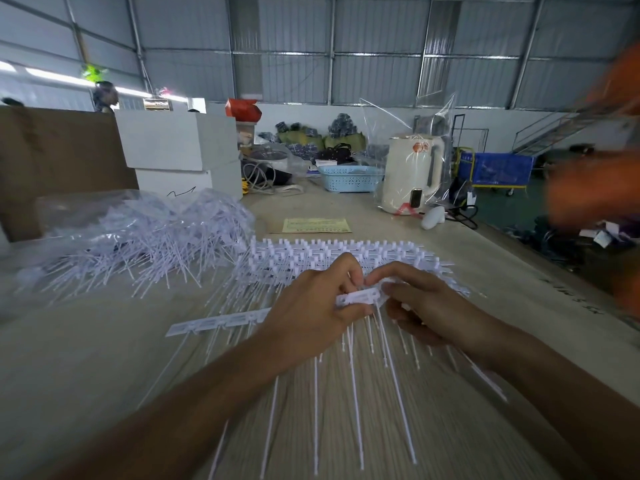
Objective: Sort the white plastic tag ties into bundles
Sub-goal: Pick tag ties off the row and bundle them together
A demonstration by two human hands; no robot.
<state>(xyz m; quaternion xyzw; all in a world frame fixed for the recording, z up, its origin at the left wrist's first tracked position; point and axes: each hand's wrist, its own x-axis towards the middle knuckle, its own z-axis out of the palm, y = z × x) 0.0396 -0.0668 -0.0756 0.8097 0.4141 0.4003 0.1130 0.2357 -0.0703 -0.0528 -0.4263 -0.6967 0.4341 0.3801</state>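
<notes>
Left hand (311,306) and right hand (420,303): both pinching one strip of tag ties (360,296), tails hanging toward the viewer. Step, judged: gathering a bundle; next, squaring the heads. Aligned row (346,252) just behind; loose heap (145,244) far left (in plastic). Table (86,358) open left; right edge near, a blurred orange sleeve (595,192) beyond.
</notes>
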